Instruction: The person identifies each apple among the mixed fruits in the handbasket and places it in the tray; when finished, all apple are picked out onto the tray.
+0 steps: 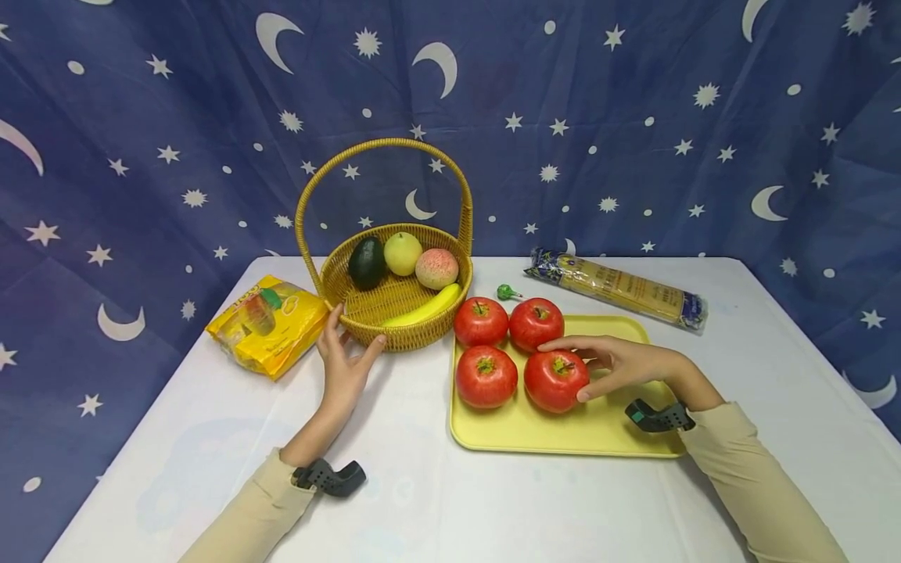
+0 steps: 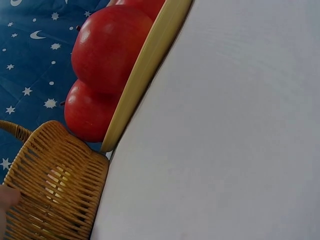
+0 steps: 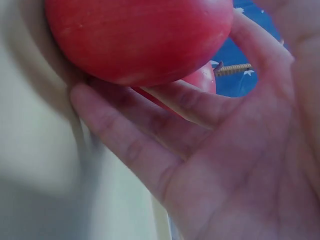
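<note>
My right hand [image 1: 619, 367] grips the front-right red apple [image 1: 552, 383], with the thumb at its near right side and the index finger over its far side. In the right wrist view, the other fingers curve around behind the apple. It is on a yellow tray [image 1: 563, 438], beside other red apples [image 1: 486, 377]. My left hand [image 1: 345, 374] touches the front left of a wicker basket [image 1: 408, 338], fingertips at the rim and thumb against the outer wall. Inside the basket are an avocado [image 1: 367, 263], a round yellow-green fruit [image 1: 403, 254], a peach [image 1: 436, 268] and a banana [image 1: 425, 309].
A yellow snack bag [image 1: 267, 324] lies left of the basket. Behind the tray is a clear packet of noodles [image 1: 619, 288]. A small green item [image 1: 507, 292] sits behind the apples. The basket's tall handle [image 1: 383, 143] arches above it.
</note>
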A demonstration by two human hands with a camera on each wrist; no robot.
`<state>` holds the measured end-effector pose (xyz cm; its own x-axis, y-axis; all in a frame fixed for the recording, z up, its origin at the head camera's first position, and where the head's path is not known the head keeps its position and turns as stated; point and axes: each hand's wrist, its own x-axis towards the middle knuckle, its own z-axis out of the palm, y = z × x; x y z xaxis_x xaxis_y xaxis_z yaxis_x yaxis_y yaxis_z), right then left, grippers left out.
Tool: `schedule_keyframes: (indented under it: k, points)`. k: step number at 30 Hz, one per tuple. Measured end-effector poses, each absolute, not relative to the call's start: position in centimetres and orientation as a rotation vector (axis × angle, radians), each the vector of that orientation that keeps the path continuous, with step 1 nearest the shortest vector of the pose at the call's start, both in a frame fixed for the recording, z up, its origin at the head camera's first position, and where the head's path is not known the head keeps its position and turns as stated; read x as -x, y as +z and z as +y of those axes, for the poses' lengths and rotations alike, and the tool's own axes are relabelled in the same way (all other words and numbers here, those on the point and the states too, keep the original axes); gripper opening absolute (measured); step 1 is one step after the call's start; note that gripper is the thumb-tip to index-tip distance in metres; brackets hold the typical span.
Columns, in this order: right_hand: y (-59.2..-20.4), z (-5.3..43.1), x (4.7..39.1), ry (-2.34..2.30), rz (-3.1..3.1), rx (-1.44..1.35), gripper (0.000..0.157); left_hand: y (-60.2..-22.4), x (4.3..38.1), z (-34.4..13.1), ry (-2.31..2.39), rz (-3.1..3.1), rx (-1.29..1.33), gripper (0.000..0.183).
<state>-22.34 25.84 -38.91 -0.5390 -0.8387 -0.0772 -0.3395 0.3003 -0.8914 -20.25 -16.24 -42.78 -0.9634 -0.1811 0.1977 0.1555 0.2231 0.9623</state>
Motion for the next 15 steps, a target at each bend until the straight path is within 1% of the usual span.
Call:
schedule_keyframes:
  k: [6, 10, 13, 15]
  points:
    - [-38.6, 26.1, 22.2, -1.155, 2.044, 1.006, 0.073, -42.7, 20.0, -16.0, -1.761, -2.254, -0.058, 0.083]
    - [-38.2, 26.7, 22.3, -1.134, 2.111, 0.977, 0.073, -42.5, 19.6, -15.5, -1.755, -2.216, -0.054, 0.081]
    - [-37.9, 27.3, 22.5, -1.175, 2.146, 0.962, 0.069, -42.2, 19.3, -15.2, -1.740, -2.174, -0.042, 0.077]
    - [-37.6, 27.6, 22.7, -1.206, 2.198, 0.961, 0.063, -42.1, 19.2, -14.9, -1.698, -2.135, -0.029, 0.074]
